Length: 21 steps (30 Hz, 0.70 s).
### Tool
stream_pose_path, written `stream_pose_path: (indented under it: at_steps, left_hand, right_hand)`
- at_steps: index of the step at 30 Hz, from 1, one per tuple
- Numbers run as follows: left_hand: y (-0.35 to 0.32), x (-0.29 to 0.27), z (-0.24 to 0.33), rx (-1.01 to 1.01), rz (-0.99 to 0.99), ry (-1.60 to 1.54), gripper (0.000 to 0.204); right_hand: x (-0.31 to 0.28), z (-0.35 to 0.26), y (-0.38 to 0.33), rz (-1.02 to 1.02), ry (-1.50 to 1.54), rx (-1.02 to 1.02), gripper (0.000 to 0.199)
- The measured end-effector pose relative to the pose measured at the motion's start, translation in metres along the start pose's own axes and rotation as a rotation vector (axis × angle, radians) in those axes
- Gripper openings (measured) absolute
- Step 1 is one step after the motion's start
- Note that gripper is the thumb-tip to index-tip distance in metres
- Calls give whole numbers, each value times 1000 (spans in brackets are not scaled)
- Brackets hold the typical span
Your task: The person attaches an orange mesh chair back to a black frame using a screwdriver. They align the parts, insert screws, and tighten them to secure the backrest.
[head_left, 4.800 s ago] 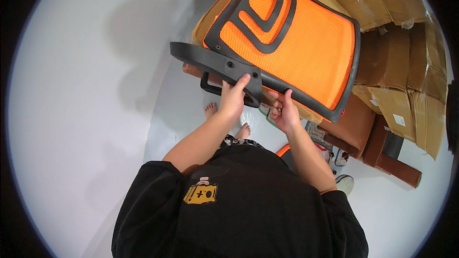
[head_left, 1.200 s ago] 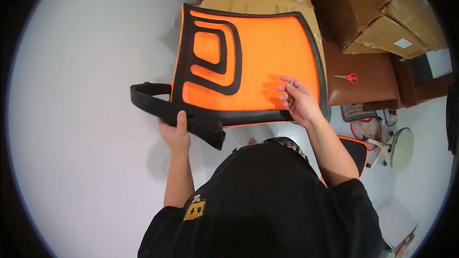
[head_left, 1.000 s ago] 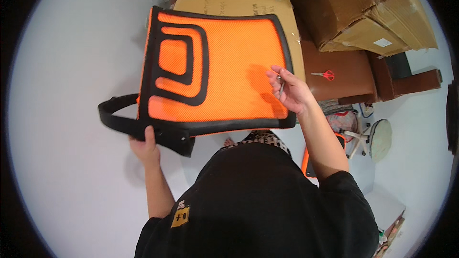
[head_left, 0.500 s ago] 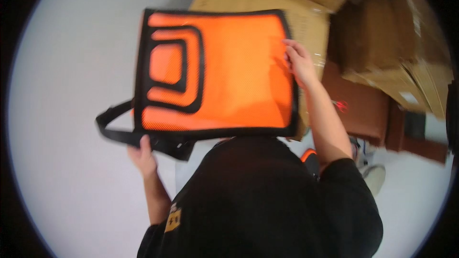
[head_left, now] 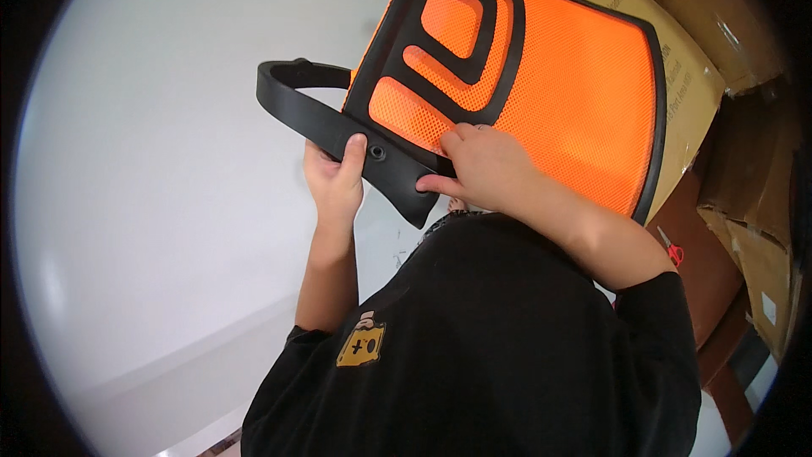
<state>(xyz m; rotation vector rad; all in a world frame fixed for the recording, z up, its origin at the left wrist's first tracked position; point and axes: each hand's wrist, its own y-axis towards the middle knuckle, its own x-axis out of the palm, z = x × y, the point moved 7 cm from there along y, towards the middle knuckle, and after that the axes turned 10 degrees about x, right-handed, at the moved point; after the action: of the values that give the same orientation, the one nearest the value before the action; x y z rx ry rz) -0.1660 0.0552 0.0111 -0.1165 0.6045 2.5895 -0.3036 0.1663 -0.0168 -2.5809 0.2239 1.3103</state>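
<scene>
above a pale floor (head_left: pixel 152 203), in front of my chest, i hold an orange mesh chair back (head_left: pixel 550 85) tilted up, with cardboard boxes (head_left: pixel 727 118) stacked behind it on my right. it looks broad but light: the mesh would give under a push, so i judge the stiff black frame and the curved black bracket (head_left: pixel 338 127) along its lower edge the best places to hold. my left hand (head_left: pixel 334 178) is closed round that bracket, thumb up beside a screw hole (head_left: pixel 377 152). my right hand (head_left: pixel 478 169) lies curled over the lower frame, fingers on the mesh, forearm crossing my black shirt (head_left: pixel 482 347).
</scene>
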Motion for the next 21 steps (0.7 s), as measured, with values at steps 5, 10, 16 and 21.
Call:
stream_pose_path:
  at_steps: [5, 10, 16, 21]
  left_hand:
    - [3, 10, 31, 53, 9, 62, 30]
    - [4, 3, 38, 12, 25, 143, 31]
    - [-5, 1, 23, 40, -6, 192, 27]
    - [-5, 5, 13, 70, -37, 130, 24]
  right_hand:
    - [-4, -6, -1, -140, -82, -104, 59]
    - [1, -15, 1, -244, 74, -122, 57]
    - [39, 7, 9, -227, 523, -125, 45]
    - [57, 19, 16, -154, 679, -89, 43]
